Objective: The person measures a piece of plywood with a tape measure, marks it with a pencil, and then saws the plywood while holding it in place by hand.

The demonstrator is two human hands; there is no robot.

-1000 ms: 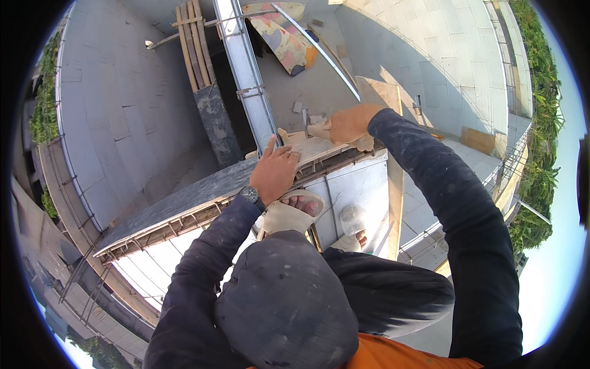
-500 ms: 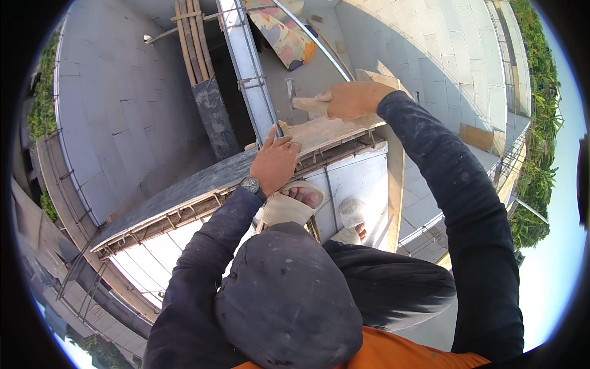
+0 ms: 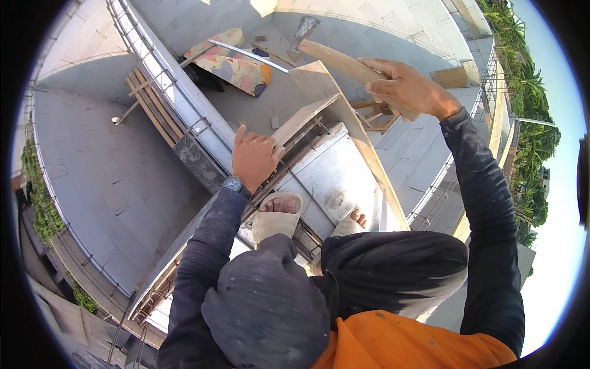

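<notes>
My right hand (image 3: 405, 89) is raised to the right, closed round the wooden handle of a hammer (image 3: 335, 58). Its grey metal head points up and away to the left, clear of the boards. With fingers spread, my left hand (image 3: 255, 161) rests at the edge of a formwork board (image 3: 307, 118), beside reinforcing bars (image 3: 301, 154). A watch is on that wrist. An upright plywood panel (image 3: 316, 80) stands at the board's far end, below the hammer. My feet in beige sandals (image 3: 273, 224) are on the light-coloured surface (image 3: 329, 160) between the boards.
A long pale beam form with rebar (image 3: 178, 92) runs away to the upper left. Bundled wooden poles (image 3: 153, 107) lie against it. Deep block-walled spaces drop away on both sides. A patterned cloth (image 3: 230, 67) lies below. Green plants (image 3: 528, 123) grow beyond the right wall.
My right hand has lifted the hammer up and to the right, away from the board. The view has turned; my left hand is still at the board's edge.
</notes>
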